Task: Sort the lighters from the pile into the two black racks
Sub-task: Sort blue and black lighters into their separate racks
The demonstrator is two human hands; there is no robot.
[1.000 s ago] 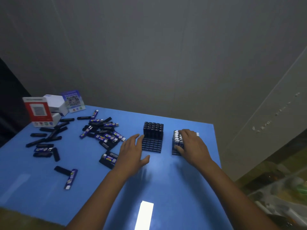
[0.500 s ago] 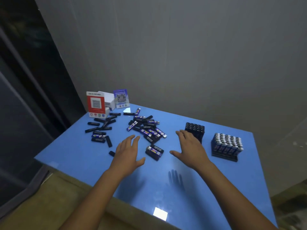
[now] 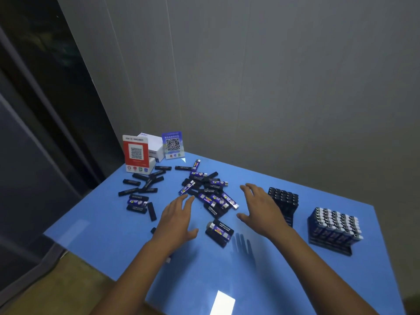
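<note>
A pile of black and blue-labelled lighters (image 3: 210,192) lies loose in the middle of the blue table (image 3: 295,280). More black lighters (image 3: 142,189) are scattered to its left. A pair of lighters (image 3: 219,231) lies between my hands. My left hand (image 3: 178,220) hovers with fingers spread near the pile's front left and holds nothing. My right hand (image 3: 261,209) hovers with fingers spread at the pile's right, empty too. A black rack (image 3: 284,201) with black lighters stands just behind my right hand. A second rack (image 3: 334,230), full of silver-topped blue lighters, stands at the far right.
A red QR sign (image 3: 136,153), white boxes (image 3: 154,145) and a blue QR sign (image 3: 172,145) stand at the table's back left corner. A grey wall rises behind the table. The floor shows past the table's near left edge.
My right hand left the silver-topped rack and came left to the pile. My left hand stayed near the pile's front. The camera view turned left and drew a little closer.
</note>
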